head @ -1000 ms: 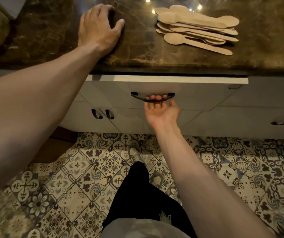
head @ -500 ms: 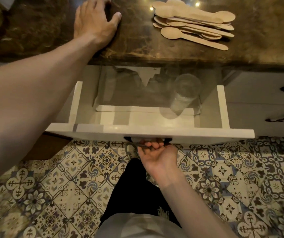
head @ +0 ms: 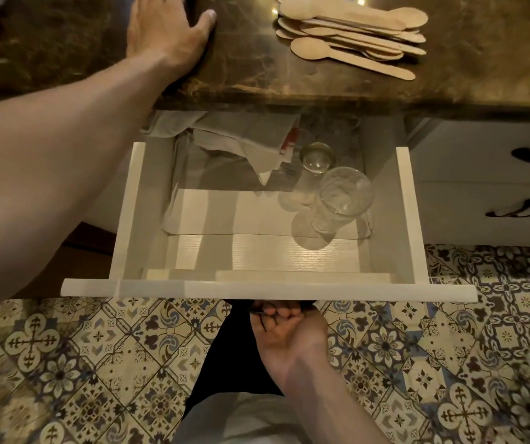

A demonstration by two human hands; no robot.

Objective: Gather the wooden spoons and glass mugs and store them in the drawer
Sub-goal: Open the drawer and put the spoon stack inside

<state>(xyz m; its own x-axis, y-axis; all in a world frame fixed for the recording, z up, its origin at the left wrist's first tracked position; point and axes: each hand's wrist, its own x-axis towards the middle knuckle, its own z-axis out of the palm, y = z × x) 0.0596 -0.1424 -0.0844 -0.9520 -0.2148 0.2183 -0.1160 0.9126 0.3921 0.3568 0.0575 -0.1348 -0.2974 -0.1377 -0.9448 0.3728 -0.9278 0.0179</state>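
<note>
fingers (head: 278, 314) of right hand (head: 289, 336) hooked on drawer (head: 266, 289) handle (head: 258, 312) — left hand (head: 167, 33) flat
glass mugs (head: 342, 195) inside; wooden spoons (head: 353, 36) at 1 o'clock

I see the drawer (head: 266, 288) open below the tabletop (head: 257, 84).
Wooden spoons (head: 350, 36) lie on top, right; glass mugs (head: 342, 200) sit inside, right, papers (head: 241, 139) behind-left.

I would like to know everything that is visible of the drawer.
The drawer is white, painted wood as it looks, with a pale wood-grain bottom. It is wide open and level, below the dark stone counter. At its right side are a clear near glass and, behind it, a far glass. Folded papers lie at the back. The right hand grips the handle from below, and the handle is mostly hidden.
</note>
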